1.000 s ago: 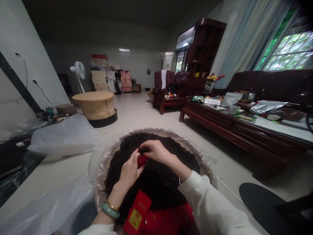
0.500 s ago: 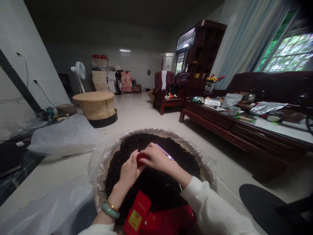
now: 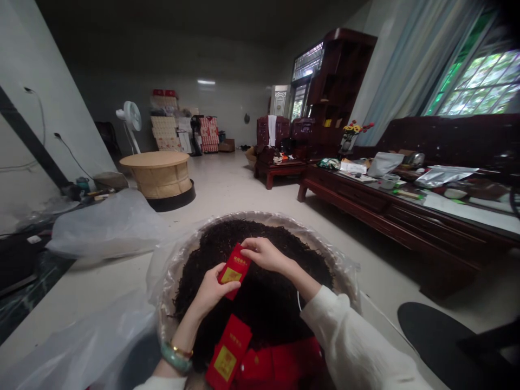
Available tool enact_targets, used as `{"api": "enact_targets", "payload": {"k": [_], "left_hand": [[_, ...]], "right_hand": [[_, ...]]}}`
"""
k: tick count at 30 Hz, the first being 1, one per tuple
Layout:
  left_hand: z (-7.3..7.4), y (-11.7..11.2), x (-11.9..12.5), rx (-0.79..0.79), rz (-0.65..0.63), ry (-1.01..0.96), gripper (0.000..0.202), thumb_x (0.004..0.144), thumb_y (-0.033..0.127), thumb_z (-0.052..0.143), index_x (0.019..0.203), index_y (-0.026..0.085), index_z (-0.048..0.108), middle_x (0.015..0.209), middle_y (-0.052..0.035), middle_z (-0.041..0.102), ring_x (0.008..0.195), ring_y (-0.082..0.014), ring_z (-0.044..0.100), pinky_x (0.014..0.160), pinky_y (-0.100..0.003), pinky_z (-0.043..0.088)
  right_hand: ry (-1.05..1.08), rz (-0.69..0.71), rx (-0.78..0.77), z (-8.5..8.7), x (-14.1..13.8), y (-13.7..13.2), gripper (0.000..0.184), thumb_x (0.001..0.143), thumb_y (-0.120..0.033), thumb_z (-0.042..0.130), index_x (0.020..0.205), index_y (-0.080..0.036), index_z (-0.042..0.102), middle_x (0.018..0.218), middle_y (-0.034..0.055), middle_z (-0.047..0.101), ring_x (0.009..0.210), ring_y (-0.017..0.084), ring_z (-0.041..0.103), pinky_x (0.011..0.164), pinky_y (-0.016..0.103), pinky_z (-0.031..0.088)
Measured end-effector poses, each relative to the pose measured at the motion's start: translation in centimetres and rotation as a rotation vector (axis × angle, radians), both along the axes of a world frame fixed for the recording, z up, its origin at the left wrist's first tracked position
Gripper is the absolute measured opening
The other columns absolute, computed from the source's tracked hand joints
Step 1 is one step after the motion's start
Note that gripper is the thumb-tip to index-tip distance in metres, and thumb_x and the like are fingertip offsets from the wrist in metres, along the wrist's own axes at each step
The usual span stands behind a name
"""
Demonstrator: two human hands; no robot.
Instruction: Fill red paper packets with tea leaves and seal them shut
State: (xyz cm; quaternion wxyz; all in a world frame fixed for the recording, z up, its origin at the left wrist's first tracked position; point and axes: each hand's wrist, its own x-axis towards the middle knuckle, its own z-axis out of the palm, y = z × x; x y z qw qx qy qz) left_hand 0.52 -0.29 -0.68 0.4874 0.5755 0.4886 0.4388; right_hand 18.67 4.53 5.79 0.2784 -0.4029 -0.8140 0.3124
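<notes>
A wide round basket lined with clear plastic sits in front of me, heaped with dark loose tea leaves. Above the leaves I hold a small red packet with a yellow label. My left hand grips its lower part. My right hand pinches its top edge. A second red packet lies at the near rim beside a pile of more red packets. A green bangle is on my left wrist.
A long dark wooden table with silver bags and clutter runs along the right. A round bamboo drum, a standing fan and a crumpled plastic sheet lie to the left. A black seat is at lower right.
Both hands rose from the tea leaves. The red packet, earlier hidden between the fingers, now stands up in full view with its yellow label showing.
</notes>
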Motion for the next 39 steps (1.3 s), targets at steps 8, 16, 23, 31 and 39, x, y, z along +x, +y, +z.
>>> {"api": "enact_targets", "payload": {"k": [8, 16, 23, 31, 39], "left_hand": [[0.6, -0.7, 1.3, -0.179, -0.09, -0.242, 0.053, 0.061, 0.042, 0.076, 0.102, 0.014, 0.058, 0.077, -0.0029, 0.07, 0.063, -0.0191, 0.067, 0.064, -0.033, 0.054], [0.2, -0.8, 1.3, -0.217, -0.096, -0.318, 0.054, 0.059, 0.044, 0.079, 0.099, 0.014, 0.057, 0.075, -0.0014, 0.069, 0.059, -0.0159, 0.065, 0.06, -0.029, 0.053], [0.4, -1.0, 1.6, -0.242, -0.137, -0.406, 0.049, 0.071, 0.052, 0.068, 0.101, 0.018, 0.05, 0.074, 0.0004, 0.067, 0.054, -0.0142, 0.064, 0.053, -0.029, 0.055], [0.6, -1.4, 1.8, -0.284, -0.133, -0.444, 0.05, 0.071, 0.053, 0.068, 0.1, 0.019, 0.047, 0.077, -0.0008, 0.068, 0.056, -0.0158, 0.066, 0.054, -0.029, 0.055], [0.3, -1.5, 1.5, -0.282, -0.158, -0.421, 0.047, 0.072, 0.053, 0.067, 0.097, 0.019, 0.046, 0.073, -0.0004, 0.067, 0.054, -0.0161, 0.065, 0.05, -0.029, 0.055]], "right_hand": [[-0.018, 0.087, 0.074, 0.3, 0.4, -0.8, 0.011, 0.084, -0.02, 0.056, 0.087, -0.015, 0.065, 0.075, 0.0002, 0.065, 0.064, 0.011, 0.054, 0.058, 0.02, 0.039], [-0.058, 0.294, -0.122, -0.1, 1.4, -0.2, 0.021, 0.068, -0.031, 0.075, 0.073, -0.014, 0.063, 0.066, -0.0038, 0.06, 0.061, 0.011, 0.053, 0.06, 0.022, 0.042], [0.034, 0.388, -0.204, -0.7, 1.7, 0.2, 0.036, 0.065, -0.049, 0.074, 0.076, -0.015, 0.066, 0.075, -0.0013, 0.063, 0.07, 0.015, 0.059, 0.069, 0.03, 0.048], [0.048, 0.318, -0.168, -0.9, 1.8, 0.3, 0.042, 0.06, -0.054, 0.075, 0.068, -0.014, 0.063, 0.067, -0.0026, 0.059, 0.066, 0.013, 0.056, 0.072, 0.033, 0.048], [-0.017, 0.406, -0.276, -0.6, 2.0, 0.3, 0.044, 0.057, -0.053, 0.077, 0.077, -0.015, 0.066, 0.079, -0.0003, 0.065, 0.078, 0.019, 0.063, 0.077, 0.037, 0.049]]}}
